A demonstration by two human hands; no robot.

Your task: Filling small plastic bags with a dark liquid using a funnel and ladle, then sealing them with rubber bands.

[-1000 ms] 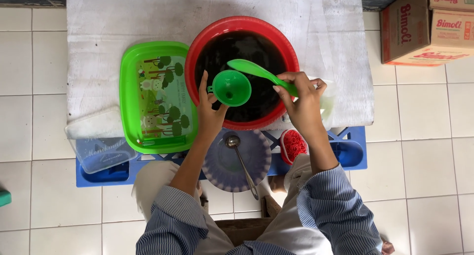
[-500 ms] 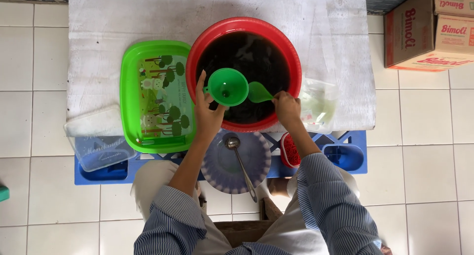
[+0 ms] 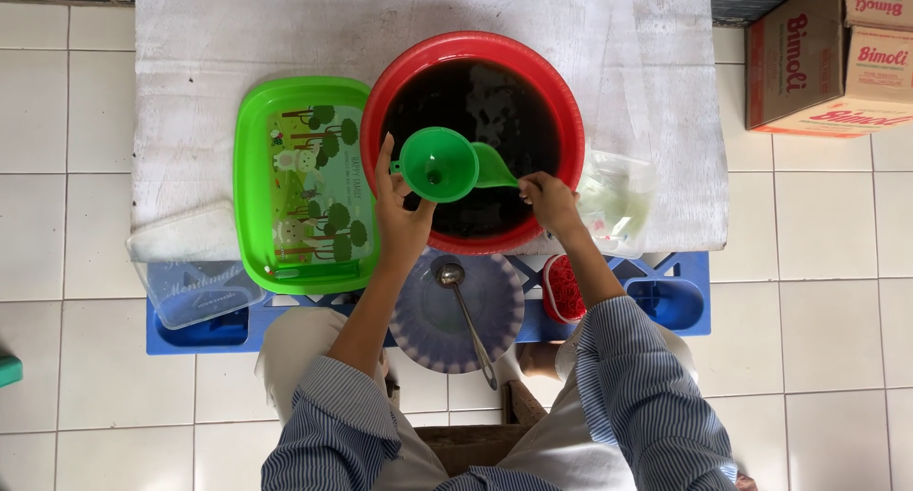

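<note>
Green funnel [image 3: 437, 165] held over the red basin [image 3: 571, 120] of dark liquid [image 3: 495, 101], mouth up, stem hidden below. Left hand [image 3: 401, 211] cupped around its near left side, thumb and fingers curled on the rim; whether anything hangs beneath the funnel cannot be told. Green ladle [image 3: 495, 168] pinched by its handle in the right hand [image 3: 550, 201], fingers pressed together, bowl now tipped against the funnel's right rim. Change over the last second: ladle raised high above the basin at first, handle slanting up-left; half a second ago lowered with bowl just right of the funnel, clear of it; now touching and overlapping the rim. Right hand shifted left and down accordingly; left hand and funnel barely moved. Judged: liquid being poured from ladle into funnel at this moment. Left of the left hand, green printed tray [image 3: 304, 187] on the white board [image 3: 190, 92]. Below the wrists, purple plate [image 3: 495, 310] with metal spoon [image 3: 463, 310]; red mesh item [image 3: 563, 287] beneath the right forearm. Clear plastic bags [image 3: 618, 201] just right of the right hand. Clear lidded box [image 3: 195, 287] far left; blue crate [image 3: 666, 301] under the board; cardboard cartons [image 3: 827, 54] far right.
</note>
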